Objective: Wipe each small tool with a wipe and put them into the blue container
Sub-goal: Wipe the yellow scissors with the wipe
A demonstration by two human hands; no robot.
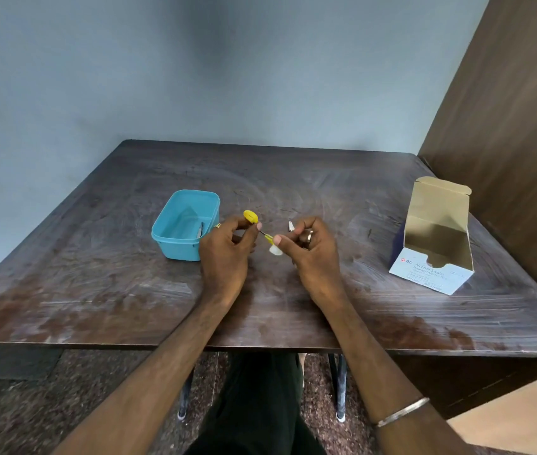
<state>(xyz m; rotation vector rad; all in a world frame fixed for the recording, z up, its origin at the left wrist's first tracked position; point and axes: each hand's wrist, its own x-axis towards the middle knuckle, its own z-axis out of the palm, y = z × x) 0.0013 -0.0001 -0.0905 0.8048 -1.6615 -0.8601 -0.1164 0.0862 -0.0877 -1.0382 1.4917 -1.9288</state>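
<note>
wiping yellow tool point(251, 217)
left hand point(227, 247) pinches it, right hand point(309, 247) pinches wipe point(275, 250) on shaft; next: drop in container point(184, 224), probably then grab clip point(291, 225)

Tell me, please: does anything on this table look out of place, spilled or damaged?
Nothing is spilled or broken. The table shows pale, hazy wipe smears and worn reddish patches near its front edge. The swab box stands open on the right. One tool lies in the blue container.
</note>
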